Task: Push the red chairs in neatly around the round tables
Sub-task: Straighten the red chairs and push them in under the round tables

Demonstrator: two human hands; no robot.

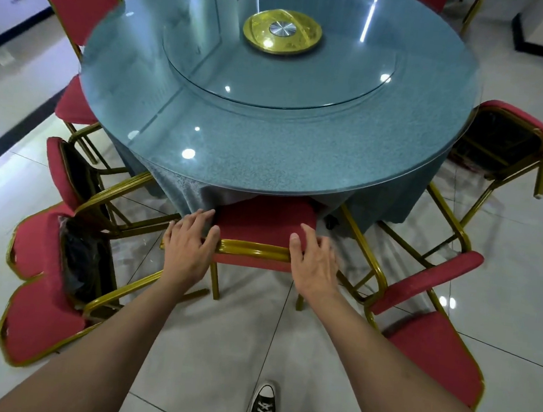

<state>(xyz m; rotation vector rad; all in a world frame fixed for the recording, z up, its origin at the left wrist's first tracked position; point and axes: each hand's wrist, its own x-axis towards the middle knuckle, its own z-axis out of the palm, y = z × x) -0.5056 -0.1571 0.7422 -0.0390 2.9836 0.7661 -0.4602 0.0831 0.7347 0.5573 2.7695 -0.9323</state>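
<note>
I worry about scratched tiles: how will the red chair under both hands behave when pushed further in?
The red chair should probably slide as one stiff piece, since its gold metal frame looks rigid. On the glossy floor tiles its legs may skid easily. The left hand and right hand press evenly, so twisting seems unlikely.

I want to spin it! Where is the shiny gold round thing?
In the head view, the gold round thing sits at the middle of the glass turntable on the round table, far beyond both hands.
</note>
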